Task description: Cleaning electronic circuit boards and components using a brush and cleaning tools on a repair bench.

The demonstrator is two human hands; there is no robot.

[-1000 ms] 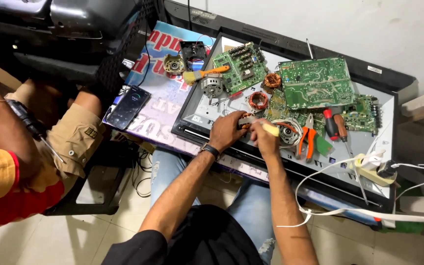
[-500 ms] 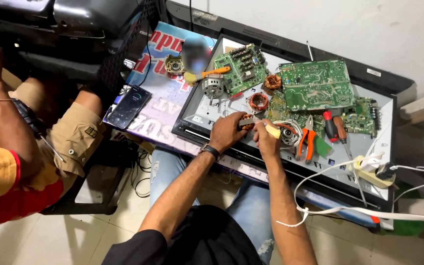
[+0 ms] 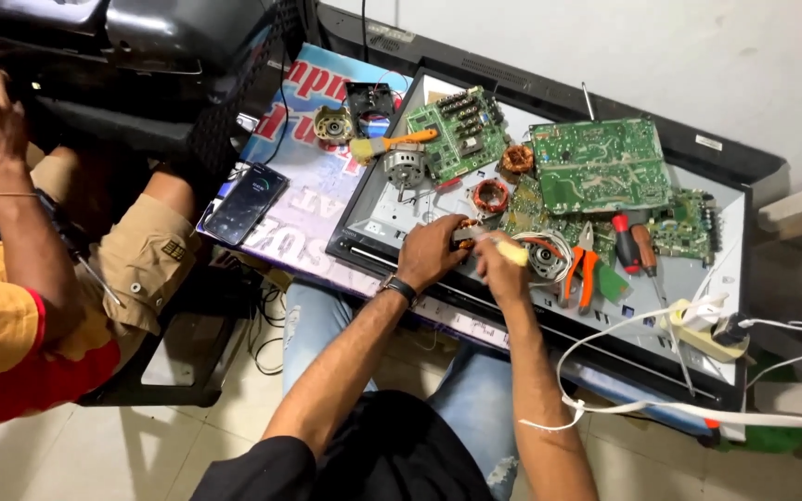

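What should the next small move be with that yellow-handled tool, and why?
Probably keep the left hand clamped and ease the yellow-handled tool in the right hand a little further into the small copper-wound part. The tip already points at it, and both hands meet there.

Copper-wound coil (image 3: 465, 225): small round part, orange-brown winding, mostly covered by the left hand (image 3: 431, 252); lies on the grey panel near its front edge, just left of a larger white-and-copper motor winding.

Screwdriver (image 3: 503, 249): pale yellow handle, in the grip of the right hand (image 3: 503, 274); shaft slants left toward the coil, tip hidden.
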